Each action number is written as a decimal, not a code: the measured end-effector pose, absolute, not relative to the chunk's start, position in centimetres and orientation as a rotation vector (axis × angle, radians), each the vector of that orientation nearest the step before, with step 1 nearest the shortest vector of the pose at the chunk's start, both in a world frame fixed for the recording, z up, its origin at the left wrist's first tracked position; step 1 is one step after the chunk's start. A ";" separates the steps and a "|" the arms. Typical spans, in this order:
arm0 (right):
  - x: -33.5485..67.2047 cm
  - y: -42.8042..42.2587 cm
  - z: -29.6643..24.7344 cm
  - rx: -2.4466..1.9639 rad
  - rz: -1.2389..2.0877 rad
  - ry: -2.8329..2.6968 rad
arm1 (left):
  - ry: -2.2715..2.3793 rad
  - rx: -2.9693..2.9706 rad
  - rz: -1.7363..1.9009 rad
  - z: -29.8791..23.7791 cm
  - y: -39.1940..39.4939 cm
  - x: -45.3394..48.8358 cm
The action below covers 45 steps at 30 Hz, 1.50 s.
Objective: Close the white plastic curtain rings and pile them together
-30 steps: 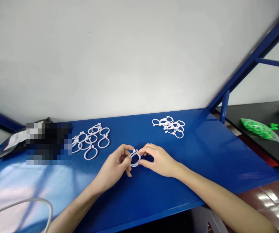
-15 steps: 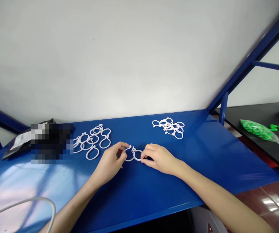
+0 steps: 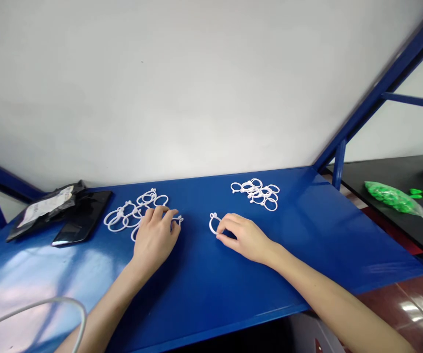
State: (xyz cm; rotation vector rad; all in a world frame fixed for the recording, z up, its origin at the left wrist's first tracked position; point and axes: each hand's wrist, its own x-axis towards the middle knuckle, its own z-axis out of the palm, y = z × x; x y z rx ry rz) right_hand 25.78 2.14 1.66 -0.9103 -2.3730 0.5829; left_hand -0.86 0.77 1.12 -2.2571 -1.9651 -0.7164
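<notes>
Between the thumb and fingertips of my right hand [image 3: 246, 236] is a white curtain ring [image 3: 211, 225] with a small eyelet at its top. My right fingers cover its right side. My left hand [image 3: 156, 233] is closed in a pinch at the near right edge of the left group of white rings [image 3: 118, 223]. Another white curtain ring [image 3: 181, 219] pokes out past its thumb and index finger, mostly hidden by them. The left hand also covers some of the rings in that group. Farther off on the right lies a second cluster of white rings [image 3: 257, 191].
The blue tabletop [image 3: 211, 289] meets a white wall. At its left lie a black phone [image 3: 82, 220] and a black plastic package [image 3: 45, 208]. A white cable [image 3: 31, 306] curves at the lower left. On a black table at right is a bag of green pieces [image 3: 393, 198].
The two rings, overlapping between my hands before, are now apart. My left hand has moved left with one of them, over the edge of the left group. My right hand has barely moved.
</notes>
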 end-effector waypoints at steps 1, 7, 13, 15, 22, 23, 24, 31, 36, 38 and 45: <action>25.7 2.1 1.5 -0.897 0.532 -2.382 | -1.930 -2.285 -0.801 1.3 0.5 -0.4; 24.8 1.5 0.5 -0.725 0.082 -2.523 | -2.298 -2.641 -1.423 1.9 -1.8 3.5; 24.3 0.4 0.3 -0.654 -0.149 -2.562 | -2.472 -2.576 -1.853 1.3 -2.4 4.2; 24.3 0.2 0.7 -0.675 -0.020 -2.442 | -2.512 -2.576 -1.936 1.4 -2.3 4.1; 24.3 0.9 1.8 -0.912 0.723 -2.027 | -2.396 -2.721 -2.049 1.8 -2.4 4.4; 24.3 1.0 1.8 -0.927 0.792 -2.022 | -2.375 -2.722 -2.070 1.8 -2.5 4.4; 24.3 1.1 1.7 -0.933 0.841 -2.020 | -2.354 -2.723 -2.090 1.7 -2.5 4.5; 24.2 0.6 1.7 -0.938 0.891 -2.000 | -2.250 -2.776 -2.006 1.4 -2.9 4.5; 24.1 0.4 1.8 -0.890 0.845 -2.003 | -2.218 -2.719 -1.856 0.4 -3.0 4.4; 24.0 0.3 1.7 -0.845 0.813 -1.995 | -2.149 -2.708 -1.857 0.0 -3.1 4.3; 24.2 -0.2 1.8 -0.744 0.794 -2.045 | -1.877 -2.768 -1.791 0.2 -3.4 4.3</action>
